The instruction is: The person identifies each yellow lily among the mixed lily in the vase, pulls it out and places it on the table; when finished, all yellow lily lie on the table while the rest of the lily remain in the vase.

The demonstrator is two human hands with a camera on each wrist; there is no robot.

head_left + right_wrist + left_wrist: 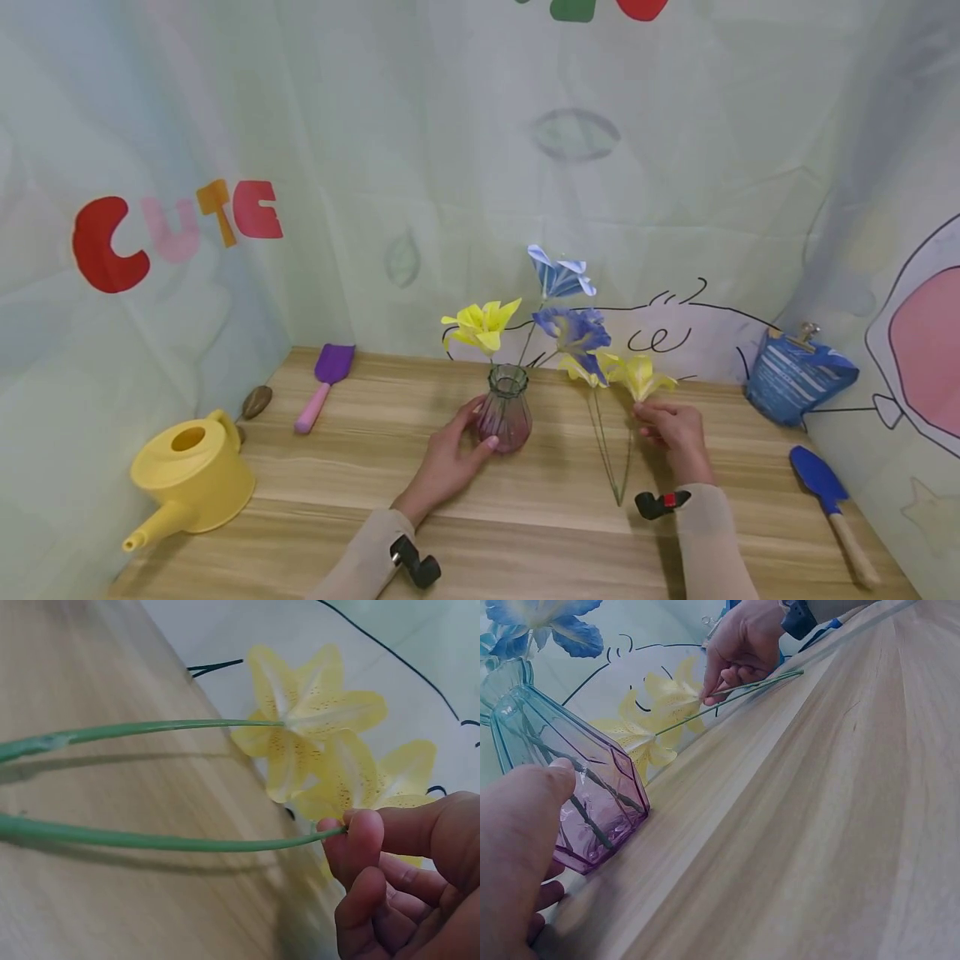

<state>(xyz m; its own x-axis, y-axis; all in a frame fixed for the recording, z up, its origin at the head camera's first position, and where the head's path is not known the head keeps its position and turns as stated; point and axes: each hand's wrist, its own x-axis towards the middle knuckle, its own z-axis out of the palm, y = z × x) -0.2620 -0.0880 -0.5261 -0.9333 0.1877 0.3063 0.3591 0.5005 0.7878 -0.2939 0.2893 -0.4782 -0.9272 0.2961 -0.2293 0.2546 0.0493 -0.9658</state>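
A ribbed glass vase (504,414), green at the rim and purple at the base, stands on the wooden table (525,533). It holds a yellow paper flower (480,325) and two blue ones (573,329). My left hand (474,432) grips the vase's lower body, thumb in front. In the left wrist view the vase (570,787) fills the left side beside my left hand (521,840). My right hand (651,417) pinches the green stem (150,840) of a yellow lily (641,375) just below its bloom. A second yellow lily (315,712) lies beside it, and both stems (611,454) run toward me.
A yellow watering can (191,475) sits front left, with a brown stone (257,402) and a purple trowel (322,383) behind it. A blue clipped bag (795,375) leans at the back right. A blue trowel (828,496) lies near the right edge. Printed cloth walls close three sides.
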